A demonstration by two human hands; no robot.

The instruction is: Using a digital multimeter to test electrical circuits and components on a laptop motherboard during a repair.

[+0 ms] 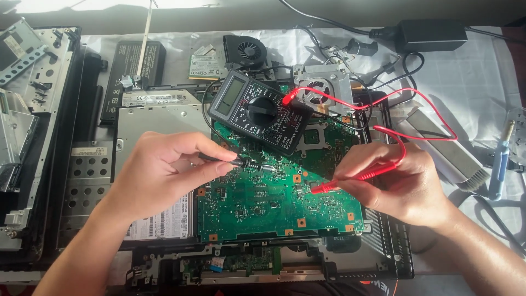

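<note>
On a table draped in a white cloth point(471, 71), lit by hard sunlight, a dismantled laptop lies open. At the centre of the view sits its green circuit board point(257, 203), flat, dotted with small chips and orange-ringed screw holes. The left hand point(159, 170), coming in from eight o'clock, pinches a black test probe point(241, 163) between thumb and fingertips, its tip resting on the board's upper edge. The right hand point(405, 183), coming in from four o'clock, has its fingers closed around a red test probe point(350, 180), its tip touching the middle of the board. At twelve o'clock from the board, overlapping its top, lies a dark multimeter point(260, 109) with a grey screen and round dial; a red lead point(433, 118) loops from it toward the right hand. Farther out, a cooling fan point(245, 52) lies at twelve o'clock, a black power adapter point(430, 33) at one o'clock, a blue-handled tool point(499, 164) at three o'clock, and a black battery point(131, 77) at ten o'clock.
</note>
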